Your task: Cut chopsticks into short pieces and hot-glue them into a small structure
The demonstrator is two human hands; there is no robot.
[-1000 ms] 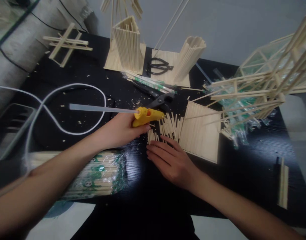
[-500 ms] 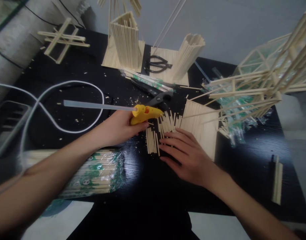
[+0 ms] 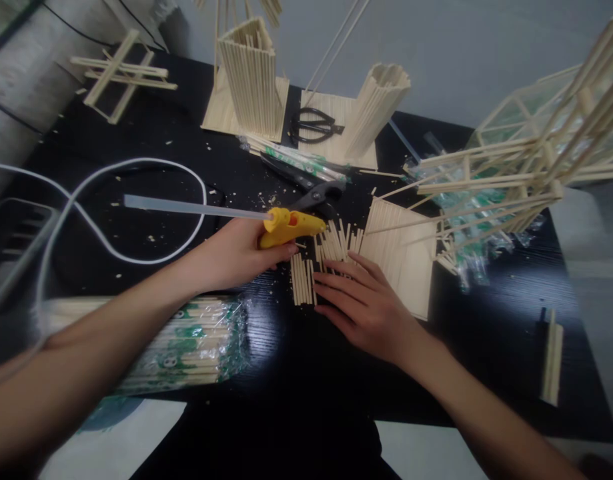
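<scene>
My left hand (image 3: 236, 252) is wrapped round a yellow hot glue gun (image 3: 289, 229), its nozzle pointing right. A long translucent glue stick (image 3: 186, 207) juts out of its back end. My right hand (image 3: 361, 300) lies low with fingers stretched out, the fingertips on or just over short cut wooden sticks. A neat side-by-side row of these sticks (image 3: 301, 280) lies between my hands. Beyond the right fingers is a looser pile of short sticks (image 3: 336, 241). Whether the right fingertips touch a single stick is hard to make out.
Behind the glue gun lie dark-handled cutters (image 3: 313, 193) and black scissors (image 3: 313, 127). Stick towers (image 3: 249, 87) stand at the back. A flat stick panel (image 3: 401, 257) and a stick frame (image 3: 506, 173) are at right. Wrapped sticks (image 3: 201, 347) and a white cable (image 3: 111, 253) are at left.
My right hand has shifted slightly left, and its fingers now reach the right edge of the stick row, where the loose stick sits closer in. The left hand and glue gun are almost still.
</scene>
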